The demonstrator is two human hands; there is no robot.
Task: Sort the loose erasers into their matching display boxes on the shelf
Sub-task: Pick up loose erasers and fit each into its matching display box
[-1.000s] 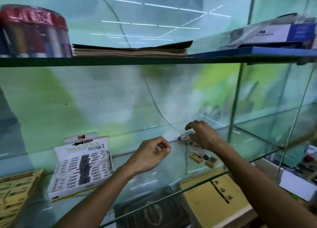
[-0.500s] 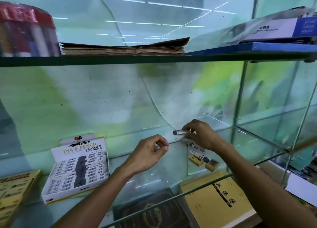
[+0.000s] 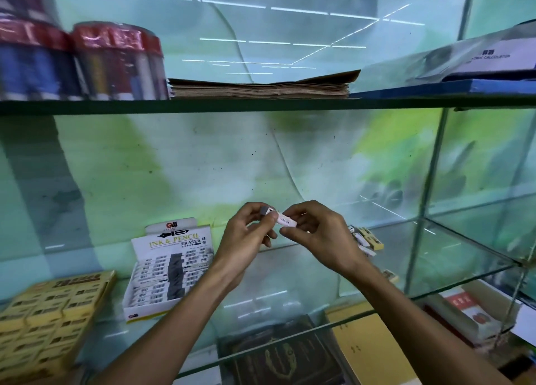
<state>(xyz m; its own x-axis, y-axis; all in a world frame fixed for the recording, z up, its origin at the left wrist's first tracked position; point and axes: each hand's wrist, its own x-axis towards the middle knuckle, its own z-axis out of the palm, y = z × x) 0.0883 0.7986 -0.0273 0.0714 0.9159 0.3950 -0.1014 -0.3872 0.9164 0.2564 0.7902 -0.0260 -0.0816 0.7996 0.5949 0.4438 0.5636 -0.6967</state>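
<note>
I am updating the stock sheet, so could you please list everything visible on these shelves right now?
White-sleeved grey-tipped eraser: one, held between both hands.
White "Ink & Pencil Eraser" display box: one, middle glass shelf.
Yellow eraser display box: one, far left.
Loose yellow and white erasers: several, right of hands.
Brown paper stack: one, upper shelf.
Red-capped tubs: at least two, upper left.
Blue board: one, upper right.
Left hand: pinching.
Right hand: pinching.

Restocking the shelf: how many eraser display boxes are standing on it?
2. The white ink & pencil eraser box stands left of the hands; the yellow eraser box sits at the far left, partly cut off. Others may lie out of frame.
</note>
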